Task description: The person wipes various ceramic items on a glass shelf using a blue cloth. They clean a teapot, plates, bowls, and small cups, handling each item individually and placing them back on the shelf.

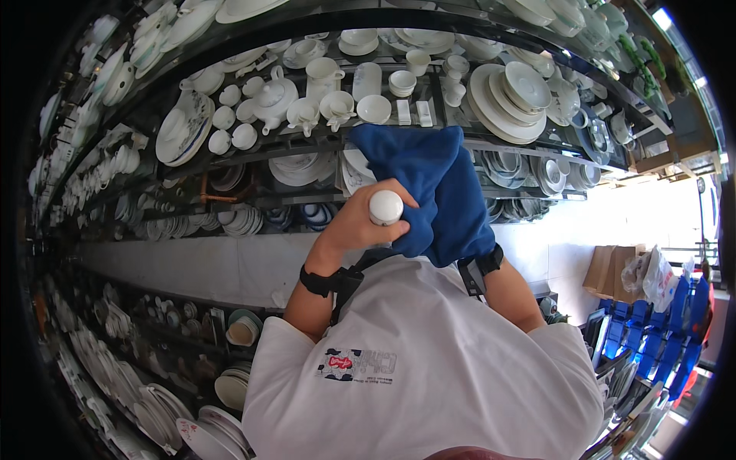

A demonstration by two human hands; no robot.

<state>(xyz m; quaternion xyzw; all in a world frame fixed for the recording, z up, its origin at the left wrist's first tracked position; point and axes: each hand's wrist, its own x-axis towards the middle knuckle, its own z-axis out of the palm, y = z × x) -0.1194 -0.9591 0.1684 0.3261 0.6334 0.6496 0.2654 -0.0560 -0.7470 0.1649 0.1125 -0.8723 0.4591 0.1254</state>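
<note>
My left hand [351, 215] grips a small white glazed piece with a rounded top [386, 207], its fingers curled around the side. A blue cloth [437, 184] touches this hand's fingertips and hangs over my right hand, hiding it; only the right wrist, with a black band, and the forearm [517, 293] show below. Beyond the cloth, a glass shelf holds a white teapot [275, 100], small round cups [223, 117], a white bowl [374, 108] and two small white rectangular pieces [404, 112]. To their right are stacked white plates [506, 106].
Lower shelves hold more plates [302, 167] and stacked bowls [238, 221]. Behind me at the left are further racks of dishes [215, 431]. Cardboard boxes [612, 270], a plastic bag [661, 282] and blue plastic items [647, 339] stand at the right. Dark shelf edges run close beyond my hands.
</note>
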